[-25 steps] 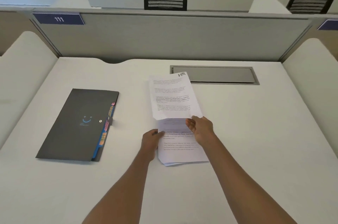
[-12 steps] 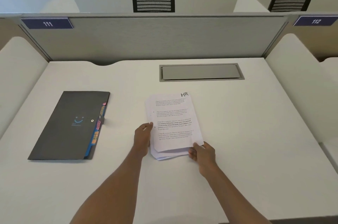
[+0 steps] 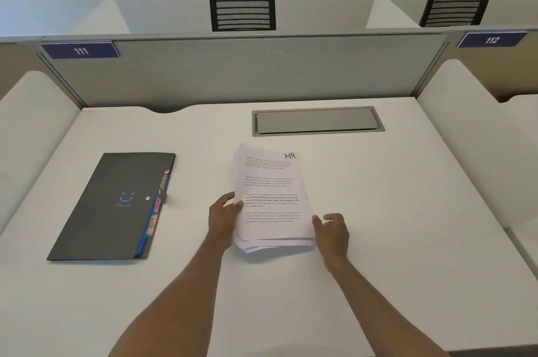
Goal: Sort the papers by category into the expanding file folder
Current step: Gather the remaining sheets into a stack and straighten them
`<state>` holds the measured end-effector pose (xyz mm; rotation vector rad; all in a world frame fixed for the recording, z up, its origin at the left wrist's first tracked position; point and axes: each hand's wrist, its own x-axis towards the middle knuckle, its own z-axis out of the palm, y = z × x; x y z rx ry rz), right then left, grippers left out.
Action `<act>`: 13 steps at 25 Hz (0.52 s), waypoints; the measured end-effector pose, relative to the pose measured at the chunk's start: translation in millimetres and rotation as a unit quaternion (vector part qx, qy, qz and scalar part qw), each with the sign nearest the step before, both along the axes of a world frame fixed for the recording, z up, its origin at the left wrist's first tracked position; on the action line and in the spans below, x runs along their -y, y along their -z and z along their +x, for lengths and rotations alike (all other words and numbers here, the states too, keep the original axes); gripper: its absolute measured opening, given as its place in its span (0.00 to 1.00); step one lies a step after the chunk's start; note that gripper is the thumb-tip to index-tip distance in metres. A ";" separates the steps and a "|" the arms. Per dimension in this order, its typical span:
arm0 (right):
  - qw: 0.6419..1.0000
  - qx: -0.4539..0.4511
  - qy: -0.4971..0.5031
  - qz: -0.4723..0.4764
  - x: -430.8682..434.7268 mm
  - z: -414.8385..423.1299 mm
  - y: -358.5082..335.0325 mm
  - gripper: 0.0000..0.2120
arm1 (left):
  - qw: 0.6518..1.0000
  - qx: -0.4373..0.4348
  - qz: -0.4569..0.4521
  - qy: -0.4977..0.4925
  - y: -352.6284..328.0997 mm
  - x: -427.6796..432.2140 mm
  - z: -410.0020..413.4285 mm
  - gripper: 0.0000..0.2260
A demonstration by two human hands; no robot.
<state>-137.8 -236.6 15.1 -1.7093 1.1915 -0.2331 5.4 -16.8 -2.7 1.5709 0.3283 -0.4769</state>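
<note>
A stack of white printed papers point(image 3: 270, 199) lies in the middle of the white desk point(image 3: 407, 211), its top sheet marked "HR" at the upper right. My left hand point(image 3: 222, 218) rests against the stack's left edge, thumb on the top sheet. My right hand point(image 3: 332, 230) sits at the stack's lower right corner, fingers loosely spread, holding nothing. To the left lies the closed dark grey expanding file folder point(image 3: 113, 205), with coloured tabs showing along its right edge, one reading "HR".
A grey cable hatch point(image 3: 317, 121) is set into the desk behind the papers. A grey partition point(image 3: 247, 71) with plates "111" and "112" closes the back. White side panels flank the desk. Two black chairs stand beyond the partition.
The "HR" sheet, held up by my right hand a second ago, now lies flat on the stack. My right hand has let it go and moved to the lower right corner.
</note>
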 end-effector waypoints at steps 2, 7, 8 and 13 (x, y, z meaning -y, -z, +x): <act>0.999 0.029 -0.023 -0.015 12.4 16.5 -6.6 0.16 | 0.999 0.000 -0.032 0.007 -11.9 -3.0 4.3 0.14; 0.988 0.053 -0.098 0.103 33.7 54.4 -44.9 0.29 | 0.991 -0.001 -0.115 0.071 -38.4 -11.5 11.3 0.15; 0.983 0.071 -0.109 0.132 36.2 57.3 -48.4 0.28 | 0.989 -0.004 -0.124 0.083 -42.8 -12.7 10.2 0.14; 0.947 0.164 -0.143 0.234 39.9 53.8 -51.2 0.11 | 0.983 -0.011 -0.121 0.138 -55.9 -17.3 6.1 0.15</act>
